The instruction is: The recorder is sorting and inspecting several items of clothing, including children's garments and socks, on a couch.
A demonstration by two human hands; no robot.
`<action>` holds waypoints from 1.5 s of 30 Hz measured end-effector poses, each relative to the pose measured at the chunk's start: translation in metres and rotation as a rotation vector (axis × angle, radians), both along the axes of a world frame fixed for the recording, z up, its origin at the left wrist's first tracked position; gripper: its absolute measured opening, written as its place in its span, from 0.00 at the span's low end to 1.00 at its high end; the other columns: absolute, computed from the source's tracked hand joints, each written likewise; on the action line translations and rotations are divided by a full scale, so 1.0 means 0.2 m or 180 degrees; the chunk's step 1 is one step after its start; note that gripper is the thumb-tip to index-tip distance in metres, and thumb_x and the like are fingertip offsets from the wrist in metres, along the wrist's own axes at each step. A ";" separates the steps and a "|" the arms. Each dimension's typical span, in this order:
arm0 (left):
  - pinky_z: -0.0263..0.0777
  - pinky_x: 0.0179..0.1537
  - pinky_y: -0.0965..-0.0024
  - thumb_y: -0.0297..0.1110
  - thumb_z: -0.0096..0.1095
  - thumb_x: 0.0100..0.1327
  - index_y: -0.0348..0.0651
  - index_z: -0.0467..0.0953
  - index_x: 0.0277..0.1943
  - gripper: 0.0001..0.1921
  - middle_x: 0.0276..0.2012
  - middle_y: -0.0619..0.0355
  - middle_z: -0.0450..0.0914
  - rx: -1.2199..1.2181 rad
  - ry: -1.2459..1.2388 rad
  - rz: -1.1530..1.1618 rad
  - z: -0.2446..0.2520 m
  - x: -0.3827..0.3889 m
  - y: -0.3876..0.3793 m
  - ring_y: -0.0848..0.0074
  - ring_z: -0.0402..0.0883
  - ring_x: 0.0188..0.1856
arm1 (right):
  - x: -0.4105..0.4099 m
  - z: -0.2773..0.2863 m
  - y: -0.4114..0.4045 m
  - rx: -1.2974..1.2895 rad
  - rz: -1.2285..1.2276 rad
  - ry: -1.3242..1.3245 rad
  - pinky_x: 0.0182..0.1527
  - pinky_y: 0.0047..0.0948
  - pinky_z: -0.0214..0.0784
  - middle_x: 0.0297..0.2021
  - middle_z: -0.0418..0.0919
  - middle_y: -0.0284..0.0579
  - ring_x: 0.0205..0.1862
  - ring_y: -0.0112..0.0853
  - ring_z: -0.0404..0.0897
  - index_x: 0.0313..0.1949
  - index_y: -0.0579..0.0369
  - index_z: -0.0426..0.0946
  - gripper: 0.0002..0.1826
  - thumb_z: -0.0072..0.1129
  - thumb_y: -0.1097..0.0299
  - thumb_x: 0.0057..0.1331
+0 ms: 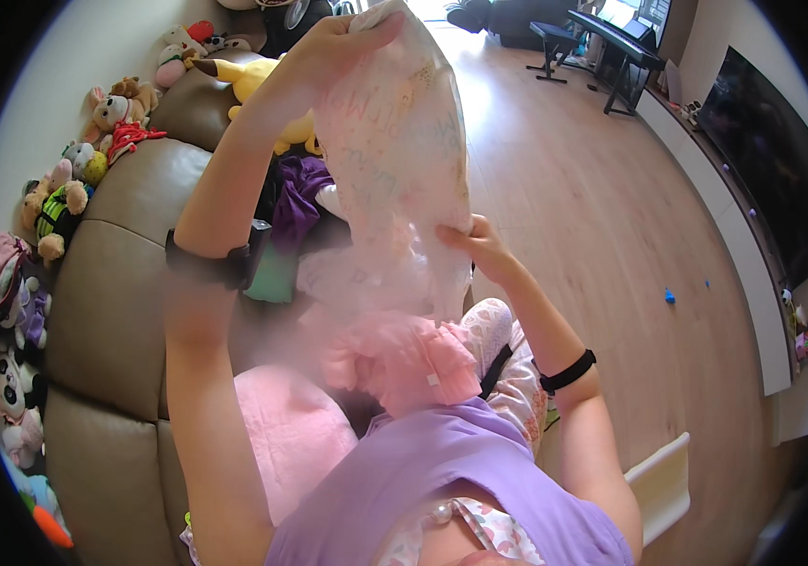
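Observation:
A pale, thin fabric piece (404, 141) with printed lettering hangs stretched between my two hands; I cannot tell which garment it is. My left hand (329, 53) is raised high and grips its top corner. Lower down, my right hand (478, 244) pinches its right edge. Below the fabric, a bundle of pink clothing (411, 364) rests on my lap. Beyond it, a whitish crumpled heap (368, 276) is blurred by a hazy patch over the view. Purple cloth (297, 201) and green cloth (273, 272) lie on the sofa behind the fabric's left side.
The brown leather sofa (121, 325) runs along the left, with plush toys (57, 205) lined up on its back. A pink cushion (290, 431) is beside me. On the right are a wooden floor (602, 212), a television (764, 170), a keyboard (616, 39) and a white panel (658, 488).

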State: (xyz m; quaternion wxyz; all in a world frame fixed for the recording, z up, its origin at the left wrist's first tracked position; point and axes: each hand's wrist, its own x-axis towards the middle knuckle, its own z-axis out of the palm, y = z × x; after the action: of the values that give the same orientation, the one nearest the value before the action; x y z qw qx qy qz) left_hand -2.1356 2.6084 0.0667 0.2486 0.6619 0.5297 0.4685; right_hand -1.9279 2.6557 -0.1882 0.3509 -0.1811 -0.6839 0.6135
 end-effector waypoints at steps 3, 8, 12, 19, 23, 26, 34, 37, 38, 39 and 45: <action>0.70 0.34 0.78 0.53 0.56 0.57 0.38 0.73 0.43 0.24 0.33 0.63 0.76 -0.0158 -0.0002 -0.0027 0.02 0.00 -0.08 0.84 0.76 0.33 | 0.14 -0.03 0.12 -0.1014 0.0534 0.0631 0.43 0.20 0.65 0.40 0.74 0.40 0.42 0.22 0.71 0.49 0.56 0.69 0.18 0.52 0.65 0.61; 0.67 0.39 0.79 0.53 0.55 0.58 0.39 0.72 0.45 0.24 0.36 0.64 0.76 -0.0123 -0.0778 -0.0546 -0.05 0.04 -0.13 0.86 0.73 0.37 | 0.05 0.14 0.15 -0.0229 -0.0018 0.0699 0.42 0.19 0.66 0.41 0.73 0.38 0.40 0.23 0.72 0.53 0.56 0.65 0.18 0.45 0.67 0.65; 0.65 0.47 0.75 0.50 0.53 0.60 0.41 0.67 0.52 0.24 0.43 0.62 0.73 -0.0330 -0.1321 -0.0643 -0.10 0.00 -0.10 0.81 0.72 0.46 | -0.12 0.12 0.07 0.0036 0.0227 -0.0967 0.42 0.19 0.66 0.39 0.73 0.37 0.39 0.24 0.72 0.54 0.58 0.65 0.18 0.39 0.63 0.68; 0.66 0.46 0.75 0.45 0.51 0.63 0.44 0.68 0.51 0.19 0.41 0.63 0.74 -0.0113 -0.2175 -0.0340 -0.26 -0.22 -0.15 0.80 0.73 0.45 | -0.22 0.04 -0.18 -0.3022 0.3379 0.1418 0.57 0.30 0.57 0.57 0.60 0.46 0.56 0.32 0.64 0.62 0.59 0.50 0.39 0.51 0.47 0.61; 0.66 0.46 0.74 0.46 0.50 0.63 0.44 0.67 0.51 0.19 0.42 0.64 0.74 -0.0190 -0.2418 -0.0052 -0.44 -0.39 -0.13 0.80 0.73 0.45 | -0.27 -0.11 -0.26 -0.1567 0.2150 -0.0363 0.54 0.30 0.59 0.52 0.66 0.47 0.54 0.32 0.67 0.59 0.59 0.57 0.36 0.62 0.61 0.54; 0.66 0.47 0.73 0.45 0.49 0.64 0.42 0.67 0.51 0.19 0.42 0.62 0.74 -0.0369 -0.2815 0.0226 -0.61 -0.52 -0.11 0.78 0.73 0.45 | -0.31 -0.27 -0.19 -0.1919 0.1844 -0.0734 0.49 0.28 0.65 0.46 0.71 0.45 0.47 0.30 0.72 0.54 0.60 0.62 0.32 0.62 0.69 0.50; 0.71 0.45 0.62 0.41 0.49 0.63 0.43 0.70 0.48 0.15 0.41 0.58 0.77 -0.1924 -0.3346 0.1190 -1.59 -1.01 -0.17 0.71 0.77 0.42 | -0.21 -0.36 0.34 -0.1858 0.1279 -0.2408 0.35 0.26 0.74 0.38 0.76 0.42 0.36 0.26 0.77 0.51 0.59 0.68 0.24 0.57 0.69 0.54; 0.73 0.40 0.64 0.40 0.50 0.63 0.44 0.72 0.45 0.12 0.38 0.58 0.78 -0.1996 -0.3366 0.1954 -2.04 -1.14 -0.15 0.72 0.78 0.38 | -0.31 -0.53 0.51 -0.1582 0.1205 -0.2565 0.30 0.24 0.75 0.34 0.77 0.41 0.30 0.24 0.78 0.51 0.57 0.69 0.22 0.56 0.68 0.56; 0.73 0.38 0.64 0.40 0.50 0.63 0.45 0.72 0.44 0.12 0.36 0.59 0.78 -0.1818 -0.3227 0.1980 -2.17 -1.21 -0.18 0.71 0.78 0.37 | -0.38 -0.59 0.54 -0.1328 0.1110 -0.2760 0.29 0.24 0.74 0.32 0.77 0.39 0.27 0.24 0.77 0.49 0.56 0.71 0.19 0.56 0.68 0.56; 0.72 0.35 0.66 0.38 0.51 0.61 0.44 0.72 0.43 0.11 0.35 0.60 0.78 -0.2063 -0.3187 0.2056 -2.27 -1.14 -0.13 0.71 0.78 0.34 | -0.34 -0.70 0.56 -0.1432 0.0918 -0.2732 0.27 0.24 0.72 0.30 0.78 0.38 0.23 0.24 0.77 0.45 0.56 0.73 0.17 0.56 0.67 0.56; 0.68 0.26 0.71 0.26 0.58 0.53 0.39 0.69 0.46 0.16 0.31 0.60 0.76 -0.2233 -0.2150 0.2394 -2.65 -1.22 -0.25 0.75 0.74 0.28 | -0.43 -1.04 0.55 0.0017 0.0213 -0.3011 0.25 0.26 0.66 0.23 0.74 0.36 0.23 0.24 0.72 0.42 0.55 0.74 0.18 0.56 0.72 0.49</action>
State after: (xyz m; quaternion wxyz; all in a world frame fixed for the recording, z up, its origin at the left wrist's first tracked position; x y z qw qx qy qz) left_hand -2.3788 2.5583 -0.4632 0.4233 0.1235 0.7415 0.5058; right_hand -2.0146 2.7662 -0.3959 -0.0186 -0.4176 -0.7757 0.4729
